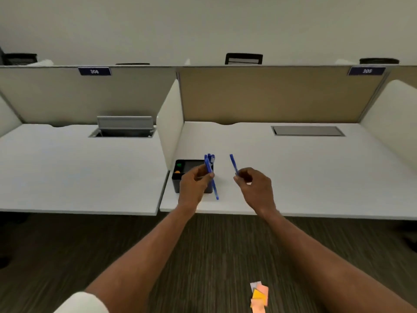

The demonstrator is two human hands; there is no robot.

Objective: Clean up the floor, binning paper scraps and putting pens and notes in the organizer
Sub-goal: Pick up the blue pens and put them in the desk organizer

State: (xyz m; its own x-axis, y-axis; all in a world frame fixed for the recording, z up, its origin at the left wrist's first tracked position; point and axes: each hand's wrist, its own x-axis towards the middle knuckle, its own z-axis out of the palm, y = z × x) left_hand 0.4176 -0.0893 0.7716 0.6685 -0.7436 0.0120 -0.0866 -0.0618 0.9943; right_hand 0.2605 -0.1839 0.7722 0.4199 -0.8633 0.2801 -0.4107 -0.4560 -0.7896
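Two hands hover apart above the front edge of the desk. The left hand pinches a blue pen slanting over the black organizer, which sits tucked against the divider near that edge. The right hand pinches a second blue pen nearly upright. Sticky notes lie on the carpet below.

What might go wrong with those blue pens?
The pen in the left hand hangs by the organizer near the desk edge; a miss could drop it. The right hand pinches the other pen by one end, so it may slip. Sticky notes on the carpet might get stepped on.
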